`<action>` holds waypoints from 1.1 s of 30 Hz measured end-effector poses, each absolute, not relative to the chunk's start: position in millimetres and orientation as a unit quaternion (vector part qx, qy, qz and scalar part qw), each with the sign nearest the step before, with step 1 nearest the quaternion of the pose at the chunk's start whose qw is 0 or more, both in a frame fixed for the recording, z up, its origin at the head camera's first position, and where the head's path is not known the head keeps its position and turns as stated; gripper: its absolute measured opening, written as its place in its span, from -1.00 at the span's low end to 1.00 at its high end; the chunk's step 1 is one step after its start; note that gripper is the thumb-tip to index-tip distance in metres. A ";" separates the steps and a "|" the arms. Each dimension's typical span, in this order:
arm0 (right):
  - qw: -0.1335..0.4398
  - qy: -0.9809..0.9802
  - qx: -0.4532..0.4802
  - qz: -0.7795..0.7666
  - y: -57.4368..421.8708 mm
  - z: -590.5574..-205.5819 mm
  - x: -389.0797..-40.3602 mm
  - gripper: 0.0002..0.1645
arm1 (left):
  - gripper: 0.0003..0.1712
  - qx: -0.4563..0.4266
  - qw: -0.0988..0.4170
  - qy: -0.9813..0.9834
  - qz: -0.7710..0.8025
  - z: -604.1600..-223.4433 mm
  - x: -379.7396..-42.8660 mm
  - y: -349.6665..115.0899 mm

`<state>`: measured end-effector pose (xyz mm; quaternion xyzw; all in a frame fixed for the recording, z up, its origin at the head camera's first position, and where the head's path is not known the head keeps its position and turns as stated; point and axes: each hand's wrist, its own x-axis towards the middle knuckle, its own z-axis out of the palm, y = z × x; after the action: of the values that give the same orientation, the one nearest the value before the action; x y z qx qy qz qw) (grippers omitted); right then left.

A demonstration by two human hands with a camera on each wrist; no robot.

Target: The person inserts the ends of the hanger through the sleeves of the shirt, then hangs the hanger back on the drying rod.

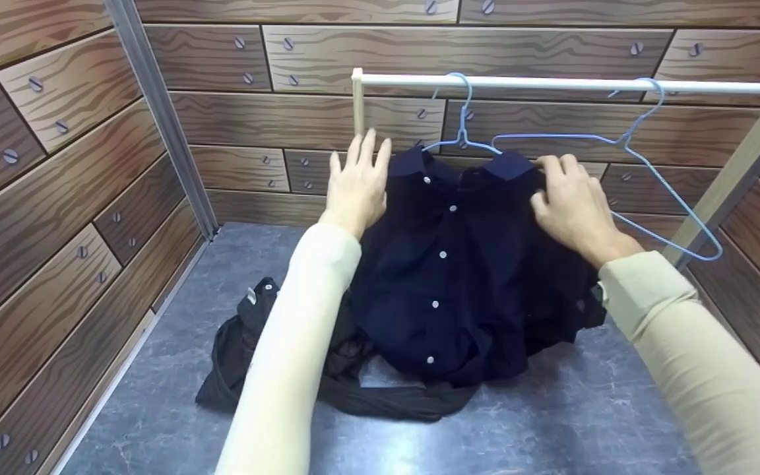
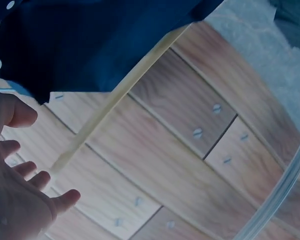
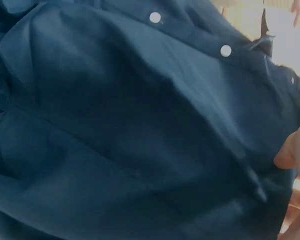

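Note:
A navy button-up shirt hangs on a blue wire hanger, its collar spread about the hanger's neck. Beside the shirt's shoulder at the left of the head view is my left hand, fingers spread and holding nothing; the left wrist view shows this hand apart from the cloth. My right hand pinches the shirt at the other shoulder. In the right wrist view its thumb lies on the front of the cloth, with fingers partly hidden behind.
A white rail on wooden posts carries the shirt's hanger and a second, bare blue hanger. A crumpled dark garment lies on the grey marbled table, partly behind my left sleeve. Wood-patterned walls enclose the table.

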<state>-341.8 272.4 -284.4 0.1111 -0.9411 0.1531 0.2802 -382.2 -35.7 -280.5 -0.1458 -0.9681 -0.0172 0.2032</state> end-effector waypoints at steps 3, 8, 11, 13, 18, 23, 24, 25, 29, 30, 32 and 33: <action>0.301 -0.933 0.123 0.155 264.3 -285.5 -339.6 -0.43 | -0.15 -0.139 0.206 -0.967 -0.050 -295.1 -379.3 -45.3; 0.360 -0.906 0.153 0.162 247.2 -291.8 -335.5 -0.37 | -0.17 -0.123 0.189 -0.970 -0.091 -320.5 -372.8 -62.4; 0.400 -0.879 0.204 0.159 234.6 -297.6 -332.6 -0.37 | -0.20 -0.119 0.183 -0.969 -0.116 -335.9 -367.3 -73.0; 0.418 -0.861 0.248 0.149 224.7 -303.0 -329.3 -0.39 | -0.22 -0.119 0.185 -0.967 -0.131 -347.9 -362.9 -80.7; 0.415 -0.833 0.343 0.130 194.3 -323.7 -317.3 -0.46 | -0.27 -0.114 0.205 -0.959 -0.161 -384.6 -348.9 -102.1; 0.383 -0.827 0.394 0.124 163.5 -349.2 -305.1 -0.47 | -0.31 -0.091 0.212 -0.955 -0.185 -417.5 -333.9 -124.9; 0.376 -0.826 0.401 0.128 157.7 -354.7 -303.2 -0.46 | -0.31 -0.082 0.205 -0.957 -0.187 -422.7 -331.1 -129.1; 0.370 -0.824 0.407 0.134 152.0 -360.3 -301.4 -0.46 | -0.31 -0.072 0.198 -0.959 -0.188 -427.5 -328.5 -133.1; 0.344 -0.825 0.413 0.174 132.0 -386.3 -295.9 -0.47 | -0.33 -0.024 0.162 -0.968 -0.190 -444.4 -319.6 -146.2; 0.334 -0.827 0.412 0.187 127.5 -393.3 -294.5 -0.47 | -0.34 -0.012 0.158 -0.968 -0.192 -448.6 -317.7 -148.7; 0.315 -0.831 0.407 0.214 119.2 -408.0 -291.9 -0.47 | -0.36 0.012 0.151 -0.969 -0.195 -456.9 -313.8 -152.8; 0.304 -0.833 0.403 0.227 115.0 -415.4 -290.7 -0.47 | -0.36 0.023 0.147 -0.969 -0.199 -461.0 -312.0 -154.4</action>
<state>-290.7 115.0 -415.4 0.4027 -0.8329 0.2270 0.3042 -312.0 -154.4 -461.0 0.0235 -0.9686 -0.1991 0.1472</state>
